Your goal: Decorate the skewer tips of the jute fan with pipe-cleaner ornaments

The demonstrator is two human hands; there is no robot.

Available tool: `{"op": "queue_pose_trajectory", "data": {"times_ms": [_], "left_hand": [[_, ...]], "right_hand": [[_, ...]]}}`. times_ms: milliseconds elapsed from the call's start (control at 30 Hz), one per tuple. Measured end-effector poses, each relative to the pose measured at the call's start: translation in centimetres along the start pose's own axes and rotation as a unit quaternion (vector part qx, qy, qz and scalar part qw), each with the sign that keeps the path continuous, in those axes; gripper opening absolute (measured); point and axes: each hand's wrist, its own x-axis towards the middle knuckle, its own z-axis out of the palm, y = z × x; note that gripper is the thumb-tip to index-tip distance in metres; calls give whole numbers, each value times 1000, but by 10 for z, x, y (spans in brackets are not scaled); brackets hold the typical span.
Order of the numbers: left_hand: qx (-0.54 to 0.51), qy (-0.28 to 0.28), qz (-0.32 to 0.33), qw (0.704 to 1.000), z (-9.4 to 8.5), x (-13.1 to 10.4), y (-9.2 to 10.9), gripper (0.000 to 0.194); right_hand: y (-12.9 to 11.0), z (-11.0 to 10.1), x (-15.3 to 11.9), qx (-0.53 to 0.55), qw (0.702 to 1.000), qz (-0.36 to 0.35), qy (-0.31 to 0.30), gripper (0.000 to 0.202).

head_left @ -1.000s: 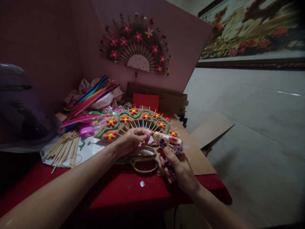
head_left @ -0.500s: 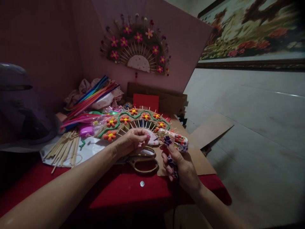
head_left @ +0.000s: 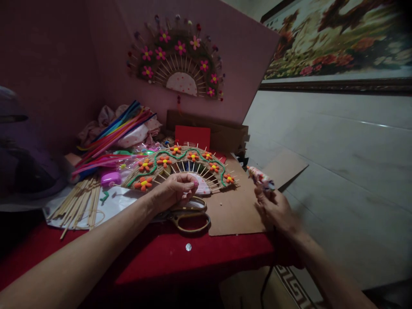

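Between the thumb and fingertips of my left hand [head_left: 178, 189] is a small pink ball [head_left: 196, 183], perhaps a pompom. My right hand [head_left: 275, 208] grips a flower-patterned hot glue gun [head_left: 261, 178], its nozzle pointing up and left, at the right side of the cardboard. Behind my left hand lies a fan-shaped craft [head_left: 167, 154] of twine and sticks, with orange flowers and a wavy green stem. Its lower part is partly hidden by that hand. Scissors [head_left: 191, 223] with brownish handles rest just below my left hand, their blades partly covered by my forearm.
Wooden sticks [head_left: 77, 201] lie on a white sheet at the left, near colourful pipe cleaners [head_left: 112, 133]. A cardboard sheet [head_left: 234, 219] is on the red cloth [head_left: 141, 257], along with a small shiny disc [head_left: 188, 247]. A second fan [head_left: 180, 64] hangs behind. A cord [head_left: 265, 283] hangs below my right hand.
My right hand has moved right with the glue gun, away from my left hand, baring more cardboard and the fan's right end. My left hand still pinches the pink ball.
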Motion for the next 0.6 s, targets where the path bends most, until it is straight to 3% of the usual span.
{"op": "queue_pose_trajectory", "data": {"times_ms": [133,233,467,600], "left_hand": [[-15,6,-12,1000,1,0,1,13],[-17,3,-22,1000,0,0,1,13],[0,11,-5,1000,-1,0,0,14],[-13,19,-4,1000,0,0,2,14]], "right_hand": [[35,-8,-2,-214,973,-50,-74,38],[48,-4,-3,-285,948,-90,-113,42],[44,2,5,-330,923,-123,-157,45],[32,-3,0,-381,901,-142,-149,39]]}}
